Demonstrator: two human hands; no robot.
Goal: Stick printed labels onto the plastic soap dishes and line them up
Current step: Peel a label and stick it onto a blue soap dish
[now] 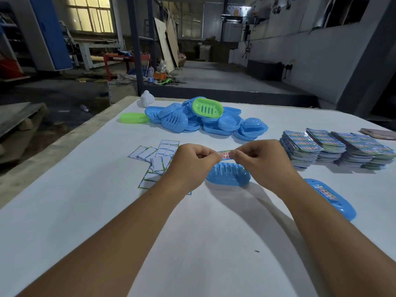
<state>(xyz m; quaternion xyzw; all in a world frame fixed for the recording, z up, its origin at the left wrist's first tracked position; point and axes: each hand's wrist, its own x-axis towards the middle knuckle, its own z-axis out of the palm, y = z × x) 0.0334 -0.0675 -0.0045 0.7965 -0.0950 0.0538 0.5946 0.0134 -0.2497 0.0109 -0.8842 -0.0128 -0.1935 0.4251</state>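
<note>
- Bench [107, 211]: unlabelled dish pile [205, 118] at 12 o'clock, label stacks [334, 148] at 2, spent backing papers [156, 159] at 10.
- Blue soap dish [229, 174], the target, lies just under our hands, slots up.
- Finished dish [330, 196] sits at 4; we should line up beside it.
- Left hand [192, 166] and right hand [259, 161] each pinch an end of the label [226, 154]; we'd keep it taut, centre it, then press flat.

Soap dishes [205, 118]: glossy plastic, 12 o'clock.
Label stacks [334, 148]: shiny printed paper, 2 o'clock.
Table [203, 243]: matt white.
</note>
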